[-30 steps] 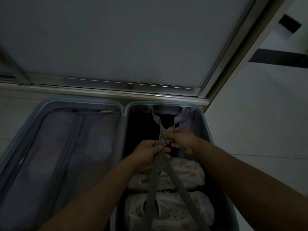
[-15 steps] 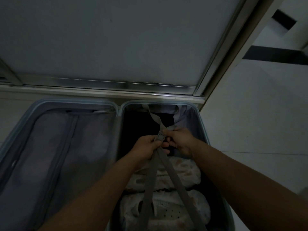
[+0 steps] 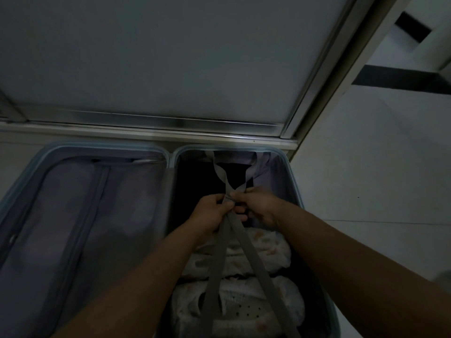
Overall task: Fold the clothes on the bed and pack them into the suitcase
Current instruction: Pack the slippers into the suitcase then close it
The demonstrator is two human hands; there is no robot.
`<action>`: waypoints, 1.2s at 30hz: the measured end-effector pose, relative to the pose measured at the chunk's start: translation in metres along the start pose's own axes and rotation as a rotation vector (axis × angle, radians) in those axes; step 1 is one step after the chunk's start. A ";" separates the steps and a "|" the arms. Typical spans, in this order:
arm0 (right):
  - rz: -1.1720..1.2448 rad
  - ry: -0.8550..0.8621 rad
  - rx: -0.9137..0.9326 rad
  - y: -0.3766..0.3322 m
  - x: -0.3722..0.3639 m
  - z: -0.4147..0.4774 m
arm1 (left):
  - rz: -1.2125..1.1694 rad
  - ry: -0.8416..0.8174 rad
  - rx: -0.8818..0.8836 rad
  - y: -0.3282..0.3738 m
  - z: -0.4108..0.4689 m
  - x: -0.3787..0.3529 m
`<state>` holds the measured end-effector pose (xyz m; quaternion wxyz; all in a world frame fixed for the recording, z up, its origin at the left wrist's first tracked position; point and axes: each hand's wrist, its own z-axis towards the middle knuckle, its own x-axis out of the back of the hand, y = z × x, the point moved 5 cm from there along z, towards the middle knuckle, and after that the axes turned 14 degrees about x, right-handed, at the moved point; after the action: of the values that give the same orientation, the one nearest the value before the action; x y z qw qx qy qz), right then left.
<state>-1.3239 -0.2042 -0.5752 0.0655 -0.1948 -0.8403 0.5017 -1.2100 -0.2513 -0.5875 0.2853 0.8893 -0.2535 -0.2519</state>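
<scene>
An open light-blue suitcase (image 3: 170, 154) lies flat on the floor in dim light. Its right half holds folded pale patterned clothes (image 3: 266, 252) near me and dark clothes (image 3: 195, 191) farther back. Grey packing straps (image 3: 253, 262) run over the clothes and meet at a small buckle (image 3: 229, 197). My left hand (image 3: 211, 213) grips the near straps at the buckle. My right hand (image 3: 258, 206) pinches the far strap end (image 3: 223, 176) at the same buckle. The two hands touch over the middle of that half.
The suitcase's left half (image 3: 80, 215) is covered by a zipped grey lining panel. A frosted sliding door with a metal frame (image 3: 170, 123) stands just behind the suitcase. White tiled floor (image 3: 366, 179) lies to the right.
Both hands stay at the buckle with the straps. The straps' ends have come closer together at the buckle, and my view has shifted slightly.
</scene>
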 end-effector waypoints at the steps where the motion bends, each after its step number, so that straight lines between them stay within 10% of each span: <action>1: -0.015 -0.011 -0.016 0.000 0.000 0.000 | 0.000 0.008 -0.007 0.001 0.002 0.002; 5: -0.147 -0.029 -0.035 0.001 0.000 0.002 | 0.096 0.031 -0.005 0.001 0.001 0.003; 11: -0.974 0.162 0.260 -0.031 -0.011 0.009 | 0.432 0.005 0.085 0.003 -0.010 0.009; 15: -1.077 0.192 0.467 -0.059 -0.048 0.019 | 0.495 0.094 0.124 0.039 -0.018 0.048; 22: -1.012 -0.066 0.611 -0.090 -0.130 0.063 | 0.885 0.611 -0.308 0.129 -0.029 0.143; 36: -1.739 -0.146 0.773 -0.082 -0.193 0.153 | 1.116 0.663 -0.467 0.118 0.021 0.219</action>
<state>-1.2149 -0.4395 -0.5617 0.4228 0.5651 -0.4689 0.5311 -1.0953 -0.4734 -0.5936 0.6188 0.5711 -0.5118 0.1700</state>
